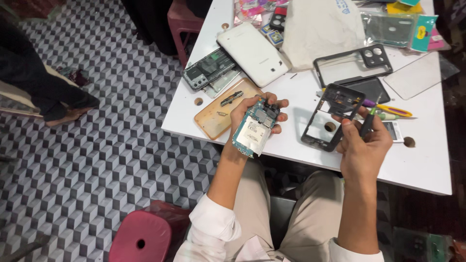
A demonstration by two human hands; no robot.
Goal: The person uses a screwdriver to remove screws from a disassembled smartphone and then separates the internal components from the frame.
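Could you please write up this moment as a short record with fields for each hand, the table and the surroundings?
Left hand: holds an opened phone body, circuit board showing
Right hand: holds a black phone frame and a thin screwdriver
Table: white; white phone, tan back cover, yellow-handled scissors
Surroundings: patterned tile floor, red stool

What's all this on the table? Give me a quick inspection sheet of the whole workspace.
Surface: white table, crowded at the back.
Job's things: opened phone board; black phone frame; dark tool.
Clutter: white phone, orange back cover, dismantled phone, camera-cutout frame, white bag.
Grippers: left hand holds the board; right hand holds the frame and tool.
Cables: nothing seen.
Surroundings: cube-patterned floor, red stool, another person's leg.
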